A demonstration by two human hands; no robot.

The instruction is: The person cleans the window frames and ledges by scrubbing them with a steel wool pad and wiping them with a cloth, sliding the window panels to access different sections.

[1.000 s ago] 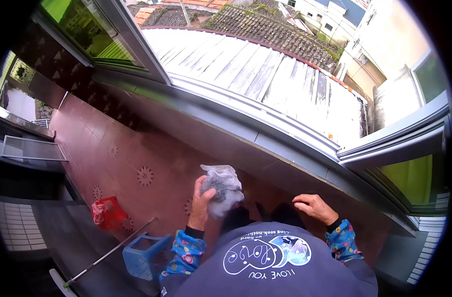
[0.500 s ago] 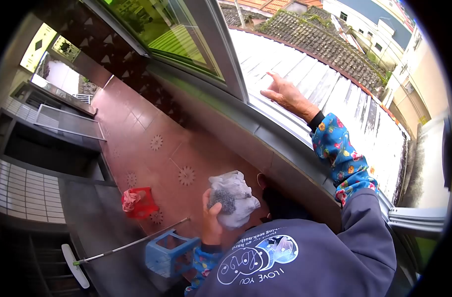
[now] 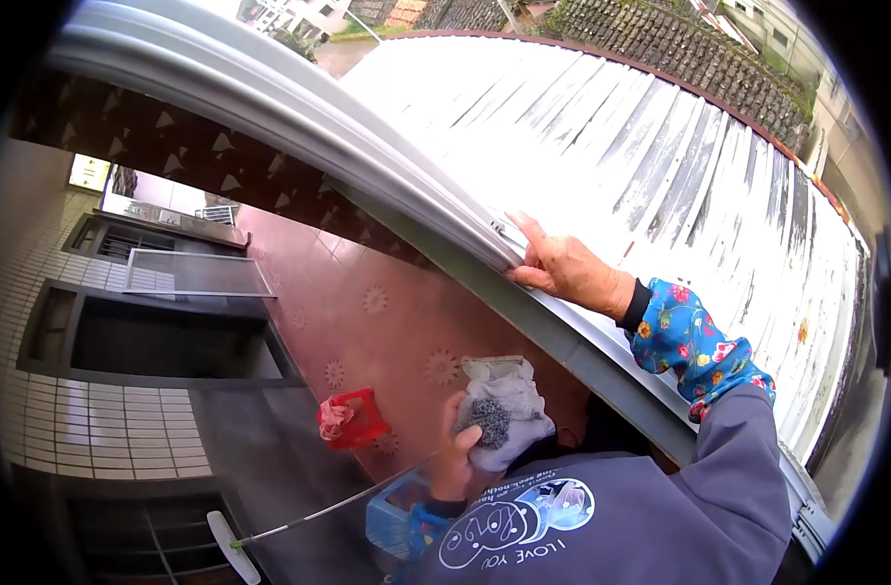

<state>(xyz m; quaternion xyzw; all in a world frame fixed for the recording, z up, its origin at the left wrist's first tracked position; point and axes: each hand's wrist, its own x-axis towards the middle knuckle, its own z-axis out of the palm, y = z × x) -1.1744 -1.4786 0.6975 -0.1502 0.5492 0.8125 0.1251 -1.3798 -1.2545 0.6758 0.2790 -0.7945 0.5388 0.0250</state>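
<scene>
My left hand (image 3: 453, 450) is closed around a dark grey steel wool scouring pad (image 3: 488, 423) and a bunched white cloth (image 3: 525, 398), low in front of my body. The pad lies on top of the cloth under my thumb. Up at the window, my right hand (image 3: 572, 268) is at the edge of the metal window frame (image 3: 416, 195), index finger stretched along it and thumb below. The other fingers of that hand are partly hidden. Beneath it runs the window sill (image 3: 601, 369).
Beyond the window lies a white corrugated roof (image 3: 601, 127). On the pink tiled floor (image 3: 309, 263) are a red plastic bag (image 3: 362, 419) and a blue stool (image 3: 392, 517). A long-handled squeegee (image 3: 233, 548) reaches across the lower left. A screen panel (image 3: 197, 273) leans against the far wall.
My right hand has come from the open air beyond the window to the frame edge. The view has shifted toward the outside. My left hand still holds the pad and cloth.
</scene>
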